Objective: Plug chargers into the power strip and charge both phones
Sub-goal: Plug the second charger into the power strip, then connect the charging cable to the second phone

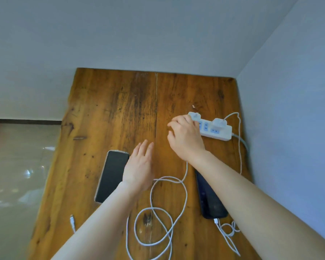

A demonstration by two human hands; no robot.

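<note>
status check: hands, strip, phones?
Right hand at power strip, both chargers seated. Left hand open, empty. Right phone cabled; left phone not, its connector loose.

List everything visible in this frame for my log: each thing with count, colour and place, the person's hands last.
Table: one, brown wood, set into the corner of the room.
Power strip: one, white with blue sockets, far right of the table.
Chargers: two, white, both in the strip, one at its left end, one toward its right end.
Left phone: one, dark screen, near left, no cable in it.
Right phone: one, dark, near right, white cable plugged in at its near end.
Cables: two, white, one looped at near centre with its loose plug at near left; the other along the right edge.
Left hand: open, over the left phone's edge.
Right hand: at the strip's left end.
</note>
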